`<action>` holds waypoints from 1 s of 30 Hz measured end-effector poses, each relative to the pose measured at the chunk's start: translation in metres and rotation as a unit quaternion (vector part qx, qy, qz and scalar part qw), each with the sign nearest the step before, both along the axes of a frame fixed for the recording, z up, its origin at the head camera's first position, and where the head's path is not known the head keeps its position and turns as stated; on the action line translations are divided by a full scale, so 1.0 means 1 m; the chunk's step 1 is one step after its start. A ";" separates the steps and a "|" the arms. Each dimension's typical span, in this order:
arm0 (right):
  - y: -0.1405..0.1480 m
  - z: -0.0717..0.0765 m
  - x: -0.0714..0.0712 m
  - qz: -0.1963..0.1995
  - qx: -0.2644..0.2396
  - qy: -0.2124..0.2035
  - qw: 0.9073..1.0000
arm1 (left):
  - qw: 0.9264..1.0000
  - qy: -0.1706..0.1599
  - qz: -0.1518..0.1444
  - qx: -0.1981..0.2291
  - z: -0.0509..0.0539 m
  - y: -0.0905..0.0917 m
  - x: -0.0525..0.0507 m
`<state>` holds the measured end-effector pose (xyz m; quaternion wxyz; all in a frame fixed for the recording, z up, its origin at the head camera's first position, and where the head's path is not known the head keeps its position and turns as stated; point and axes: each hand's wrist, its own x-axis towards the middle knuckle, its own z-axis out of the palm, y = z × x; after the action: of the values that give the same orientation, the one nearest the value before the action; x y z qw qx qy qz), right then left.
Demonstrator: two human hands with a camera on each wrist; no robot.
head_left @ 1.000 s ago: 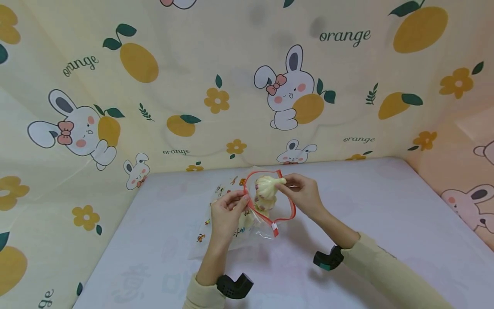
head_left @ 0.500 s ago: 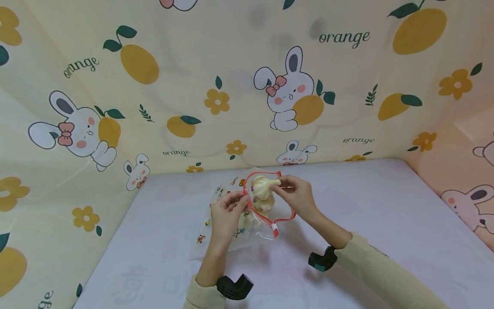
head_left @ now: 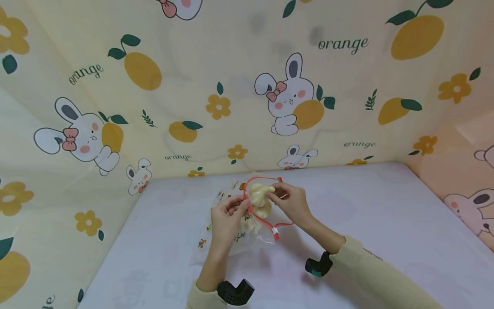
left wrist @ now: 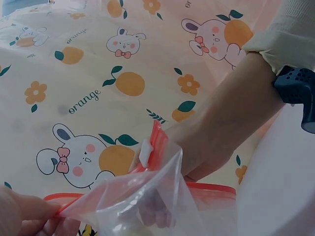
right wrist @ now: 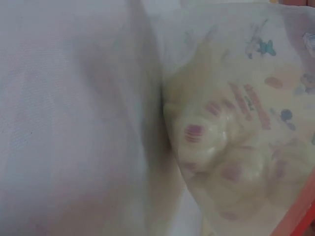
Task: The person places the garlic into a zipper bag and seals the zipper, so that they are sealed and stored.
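Note:
A clear zip bag [head_left: 267, 235] with small coloured prints and a red zip edge lies on the table, its mouth held apart. My left hand [head_left: 225, 216] pinches the red edge on the left of the mouth. At the opening, my right hand [head_left: 292, 202] holds a garlic bulb [head_left: 257, 194] by its stem, between thumb and fingers. Below it, other pale bulbs show inside the bag. In the right wrist view, several garlic bulbs [right wrist: 202, 135] with purple marks press against the plastic. The left wrist view shows my left fingers [left wrist: 29, 211] on the edge.
The bag lies on a white tabletop [head_left: 162, 240]. Behind it rises a cream cloth wall [head_left: 231, 56] printed with rabbits and oranges. A white slider [head_left: 275, 231] sits on the bag's red zip. Black cameras are strapped to both wrists.
My right hand has moved left and slightly down, bringing the garlic bulb further into the bag's mouth. My left hand keeps its hold on the red edge. The head view has tilted up slightly.

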<state>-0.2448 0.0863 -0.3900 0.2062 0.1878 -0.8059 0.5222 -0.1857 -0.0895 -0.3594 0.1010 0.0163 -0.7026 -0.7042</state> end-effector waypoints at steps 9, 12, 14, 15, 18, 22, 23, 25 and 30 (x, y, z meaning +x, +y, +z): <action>-0.004 -0.004 -0.001 0.039 -0.017 -0.021 0.999 | 1.000 0.004 -0.001 0.002 0.000 0.001 0.000; -0.004 -0.003 0.001 0.042 -0.007 -0.024 0.999 | 1.000 0.004 -0.002 0.002 -0.001 0.001 0.000; -0.002 -0.002 0.004 0.039 0.002 -0.027 0.999 | 1.000 0.004 -0.002 0.006 -0.001 0.001 0.000; 0.000 -0.001 0.005 0.038 0.004 -0.028 0.999 | 1.000 0.004 -0.002 0.007 0.000 0.001 -0.001; 0.008 0.000 0.010 0.032 0.005 -0.035 0.999 | 1.000 0.008 -0.004 0.009 0.000 0.002 0.000; 0.022 0.000 0.016 0.022 -0.006 -0.047 0.999 | 1.000 0.008 -0.006 0.007 0.000 0.003 0.001; 0.025 -0.001 0.017 0.020 -0.010 -0.048 0.999 | 1.000 0.008 -0.008 0.006 0.000 0.003 0.002; 0.033 -0.003 0.020 0.017 -0.013 -0.051 0.998 | 1.000 0.007 -0.011 0.005 0.000 0.004 0.002; 0.052 -0.014 0.025 -0.013 0.004 -0.073 0.997 | 1.000 0.015 -0.020 -0.011 -0.002 0.006 0.001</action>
<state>-0.2195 0.1384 -0.4036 0.1530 0.1394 -0.8235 0.5283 -0.1850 -0.0838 -0.3613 0.0973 -0.0093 -0.7088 -0.6986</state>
